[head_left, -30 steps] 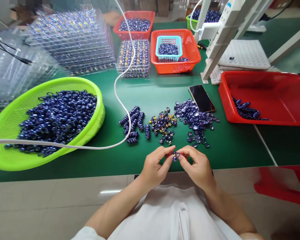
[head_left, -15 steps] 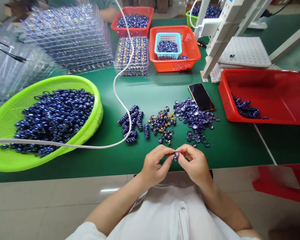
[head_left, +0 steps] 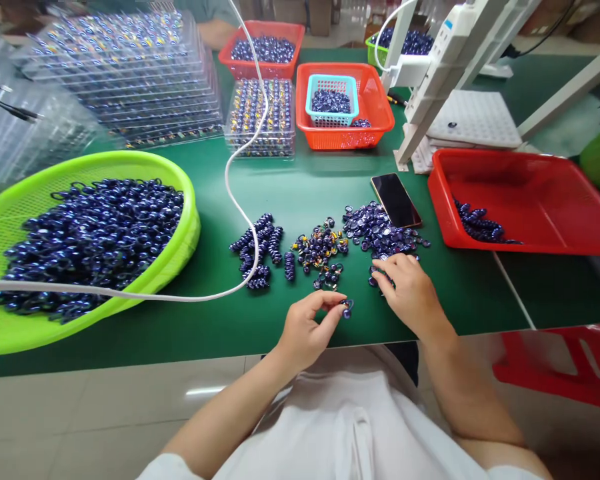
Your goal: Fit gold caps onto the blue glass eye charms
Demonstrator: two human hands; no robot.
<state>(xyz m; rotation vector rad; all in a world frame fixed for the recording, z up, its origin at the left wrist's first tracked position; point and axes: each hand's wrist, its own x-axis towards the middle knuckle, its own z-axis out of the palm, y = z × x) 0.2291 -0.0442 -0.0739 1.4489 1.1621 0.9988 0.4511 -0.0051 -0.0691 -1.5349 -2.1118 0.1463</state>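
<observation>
Half a second earlier both hands had met at one small, glossy dark-blue looped piece with a round bead [head_left: 347, 311]; now they had parted. The left hand [head_left: 305, 330] had stayed nearly where it was, thumb and forefinger pinched narrow on the piece, holding it just above the near edge of the green desk [head_left: 215, 323]. The right hand [head_left: 411, 293] had let go and moved out to the near fringe of a pile of shiny blue-violet flat discs [head_left: 380, 230], its fingers slightly bent; I cannot tell whether they had closed on a disc.

To the left of the left hand sat a wide, round lime-green plastic basket [head_left: 192, 230], heaped with glossy dark-blue looped pieces [head_left: 100, 240]. To the right of the right hand, a long red plastic tray [head_left: 545, 207] held a few ridged dark-blue strands [head_left: 483, 227] at its near left corner. Well beyond both hands, an orange-red plastic basket [head_left: 345, 140] contained a small light-blue plastic basket [head_left: 331, 82] filled with small dark shiny pieces [head_left: 331, 102], with more lying loose beside it. Farther out and leftward, a red plastic basket [head_left: 260, 69] carried similar dark-blue pieces, and nearer than that, a clear plastic tray [head_left: 260, 151] held rows of blue-and-yellow pieces [head_left: 260, 110].
</observation>
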